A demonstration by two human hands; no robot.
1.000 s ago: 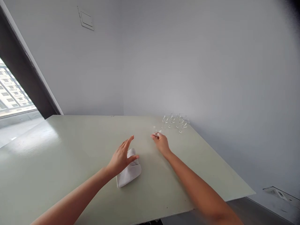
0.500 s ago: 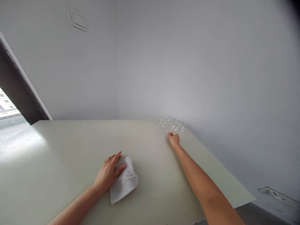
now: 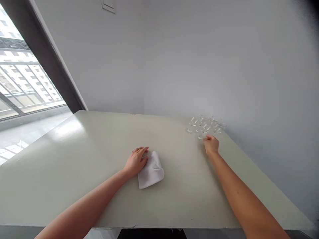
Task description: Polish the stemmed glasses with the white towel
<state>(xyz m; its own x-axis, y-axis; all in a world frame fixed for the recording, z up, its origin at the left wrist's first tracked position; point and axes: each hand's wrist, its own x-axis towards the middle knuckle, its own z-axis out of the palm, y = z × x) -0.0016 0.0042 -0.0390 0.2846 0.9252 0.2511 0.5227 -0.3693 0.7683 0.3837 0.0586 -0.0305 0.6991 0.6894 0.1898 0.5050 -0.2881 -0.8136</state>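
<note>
My left hand (image 3: 136,162) lies flat on the tabletop with its fingers stretched out. Its thumb side rests on the left edge of a folded white cloth (image 3: 151,172). Toward the far right corner, my right hand (image 3: 211,144) is just in front of a cluster of small clear stemmed glasses (image 3: 205,127). Its fingers are bent and slightly parted, and nothing shows between them. The foot of the nearest glass (image 3: 200,136) stands just left of my fingertips. Several glasses overlap, so their outlines are hard to separate.
The pale tabletop (image 3: 104,142) meets grey walls (image 3: 211,66) at the back and right. A dark-framed window (image 3: 25,73) is at the left, with light glaring on the table near it. A switch plate (image 3: 108,5) is high on the wall.
My view has swung left and down, showing more window and the table's near edge. My right hand has drawn back slightly from the front glass; the left hand stays by the cloth.
</note>
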